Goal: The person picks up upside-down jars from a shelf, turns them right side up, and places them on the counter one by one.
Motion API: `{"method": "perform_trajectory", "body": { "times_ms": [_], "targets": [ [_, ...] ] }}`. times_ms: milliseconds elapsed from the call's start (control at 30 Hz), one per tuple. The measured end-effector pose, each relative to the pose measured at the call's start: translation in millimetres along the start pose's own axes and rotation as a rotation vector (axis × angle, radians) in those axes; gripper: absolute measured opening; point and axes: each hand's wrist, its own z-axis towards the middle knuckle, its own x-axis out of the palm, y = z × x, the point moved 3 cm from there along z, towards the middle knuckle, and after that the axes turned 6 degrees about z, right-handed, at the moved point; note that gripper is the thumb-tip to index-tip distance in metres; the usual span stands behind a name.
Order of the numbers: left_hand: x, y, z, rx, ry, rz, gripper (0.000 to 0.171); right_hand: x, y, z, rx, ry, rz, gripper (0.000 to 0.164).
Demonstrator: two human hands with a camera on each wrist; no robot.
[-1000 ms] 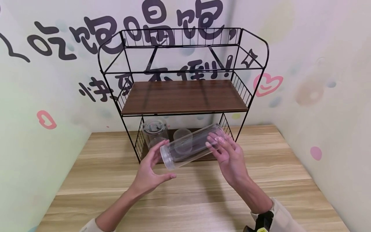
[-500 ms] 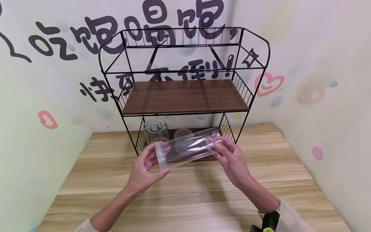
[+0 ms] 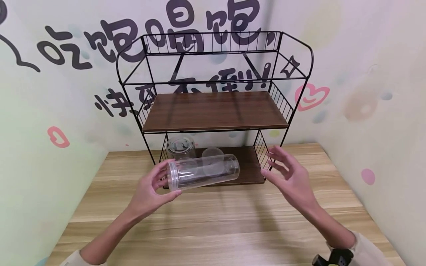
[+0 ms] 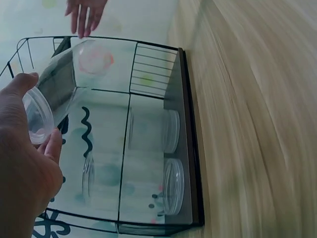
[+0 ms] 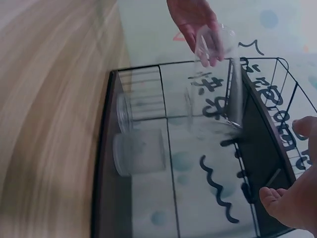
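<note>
A long clear cylindrical jar [image 3: 203, 173] lies nearly level in the air in front of the rack's lower shelf. My left hand [image 3: 148, 190] grips its lidded end, thumb below and fingers behind. To the right of the jar's other end, my right hand [image 3: 293, 181] is held apart from it with spread, relaxed fingers and nothing in it. The left wrist view shows the left hand [image 4: 29, 144] around the lid [image 4: 38, 116]. In the right wrist view, the jar [image 5: 218, 94] hangs from the other hand's fingers.
A black wire rack with a brown upper shelf [image 3: 216, 111] stands against the wall. On its lower shelf [image 3: 249, 164] are a large clear container [image 3: 181, 146] at left and a smaller frosted one [image 3: 212, 152], partly behind the held jar. Wooden tabletop [image 3: 213, 225] extends in front.
The jar has moved left and turned closer to level. My left hand has closed around its lidded end. My right hand has let go of the other end and moved away to the right.
</note>
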Motion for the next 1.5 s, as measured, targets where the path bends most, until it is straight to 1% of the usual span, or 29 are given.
{"method": "perform_trajectory", "body": {
  "times_ms": [100,200,333,400,500,567,667,767,900,1033,1233,1333,1400,1500],
  "targets": [
    [-7.3,1.0,0.4,-0.012,0.008,0.067,0.085,-14.4,11.0,2.2,-0.112,-0.038,-0.101,0.078],
    [-13.9,2.2,0.4,-0.026,0.022,0.127,0.084,-28.7,20.5,7.5,-0.194,-0.091,-0.196,0.084],
    [-22.4,3.7,0.0,-0.037,0.044,0.194,0.083,-45.6,27.3,21.3,-0.248,-0.142,-0.289,0.087],
    [-26.2,4.3,0.2,-0.026,0.057,0.225,0.082,-52.9,27.7,30.3,-0.257,-0.152,-0.322,0.088],
    [-31.3,5.8,0.5,-0.013,0.081,0.272,0.082,-61.2,25.3,44.2,-0.238,-0.138,-0.352,0.090],
    [-34.5,6.8,0.9,0.003,0.095,0.296,0.081,-65.1,22.0,52.7,-0.198,-0.121,-0.368,0.090],
    [-40.5,7.8,1.2,0.004,0.109,0.340,0.082,-68.1,16.4,64.8,-0.130,-0.089,-0.384,0.091],
    [-47.1,8.3,1.3,-0.008,0.121,0.377,0.083,-68.8,12.4,76.5,-0.098,-0.059,-0.390,0.093],
    [-55.7,9.4,1.0,-0.036,0.145,0.406,0.084,-68.1,10.7,92.0,-0.117,-0.022,-0.386,0.092],
    [-63.9,7.7,1.2,-0.046,0.168,0.427,0.086,-66.8,10.9,103.9,-0.129,0.000,-0.382,0.091],
    [-78.9,3.3,1.5,-0.024,0.184,0.499,0.086,-64.2,12.0,115.7,-0.101,0.049,-0.347,0.094],
    [-86.2,2.8,1.6,-0.008,0.192,0.537,0.086,-62.1,13.0,120.4,-0.090,0.069,-0.359,0.094],
    [-90.0,3.6,1.7,-0.002,0.204,0.552,0.087,-60.8,12.8,122.9,-0.081,0.073,-0.356,0.093],
    [-94.4,5.3,1.9,-0.011,0.233,0.572,0.090,-59.1,11.7,125.0,-0.074,0.076,-0.347,0.092]
  ]
}}
